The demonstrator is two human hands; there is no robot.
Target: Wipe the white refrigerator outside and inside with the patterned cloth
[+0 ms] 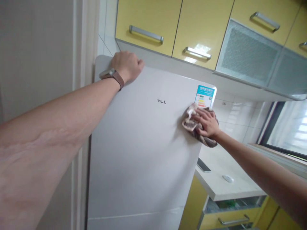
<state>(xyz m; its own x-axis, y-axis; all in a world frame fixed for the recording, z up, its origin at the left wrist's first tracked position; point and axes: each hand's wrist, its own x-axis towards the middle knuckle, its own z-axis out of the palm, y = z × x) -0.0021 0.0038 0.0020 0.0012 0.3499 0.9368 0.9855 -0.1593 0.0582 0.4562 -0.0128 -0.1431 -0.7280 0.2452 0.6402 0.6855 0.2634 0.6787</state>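
In front of me stands a white refrigerator (144,143) with dark TCL lettering on its upper door. At the top left, my left hand (127,65), with a watch (111,75) on the wrist, is closed over the door's top edge; its fingertips are hidden. My right hand (207,123) holds a bunched brown-and-white cloth (192,123) flat against the door near its right edge. Just above the cloth is a blue-and-white energy label (205,92), its lower part covered.
Yellow wall cabinets (146,16) with metal handles hang above the refrigerator. On the right, a white countertop (230,188) bears a dark phone-like slab (203,165) and a small white oval object (227,178). A window (287,127) is farther right. A pale door frame (81,159) borders the left side.
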